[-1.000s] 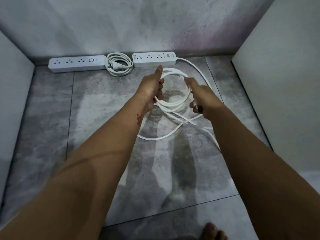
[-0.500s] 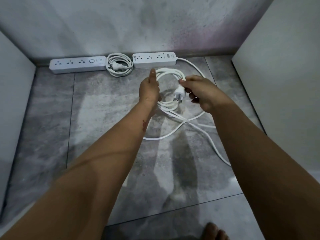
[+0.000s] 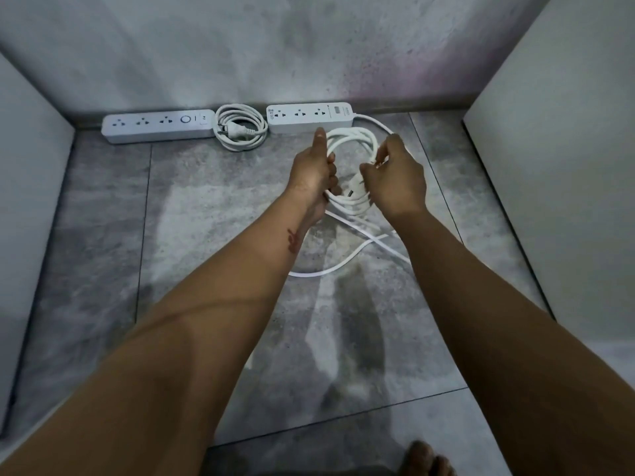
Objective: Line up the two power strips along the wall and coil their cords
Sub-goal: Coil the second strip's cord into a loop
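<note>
Two white power strips lie along the back wall: the left strip (image 3: pixel 158 126) and the right strip (image 3: pixel 309 117). Between them rests the left strip's cord (image 3: pixel 240 130), coiled flat with its plug in the middle. The right strip's cord (image 3: pixel 354 142) forms a partial coil above the floor. My left hand (image 3: pixel 314 173) is shut on the coil's left side, thumb pointing up. My right hand (image 3: pixel 395 176) grips the coil's right side near the plug end (image 3: pixel 352 192). Loose loops of this cord (image 3: pixel 343 262) trail on the floor below my hands.
The floor is grey tile (image 3: pixel 206 235). Pale panels stand on the left (image 3: pixel 27 187) and the right (image 3: pixel 563 166), closing in the space. Toes of a bare foot (image 3: pixel 426 458) show at the bottom edge.
My right hand has moved left and forward onto the coil with the plug end. More cord is gathered into the coil, and the loose loops on the floor are shorter.
</note>
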